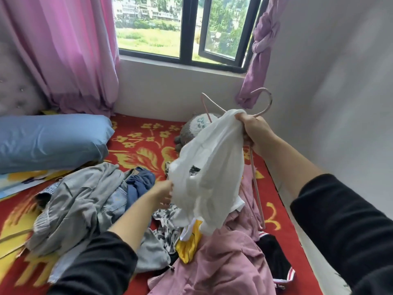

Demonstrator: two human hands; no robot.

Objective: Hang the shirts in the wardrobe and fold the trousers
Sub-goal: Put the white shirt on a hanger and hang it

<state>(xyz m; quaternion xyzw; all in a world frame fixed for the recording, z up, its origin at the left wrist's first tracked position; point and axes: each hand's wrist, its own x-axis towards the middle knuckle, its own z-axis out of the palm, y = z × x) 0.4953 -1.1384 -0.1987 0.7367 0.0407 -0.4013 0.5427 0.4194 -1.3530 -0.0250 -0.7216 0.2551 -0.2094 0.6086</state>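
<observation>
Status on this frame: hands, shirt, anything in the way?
Right hand grips hanger and shirt top. Left hand pinches shirt's lower edge. Shirt bunched, held over clothes pile. Nothing blocking.

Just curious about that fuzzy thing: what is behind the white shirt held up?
A grey plush toy lies on the red bedspread behind the white shirt. Only its left part shows; the shirt covers the rest, so its shape stays unclear.
</observation>
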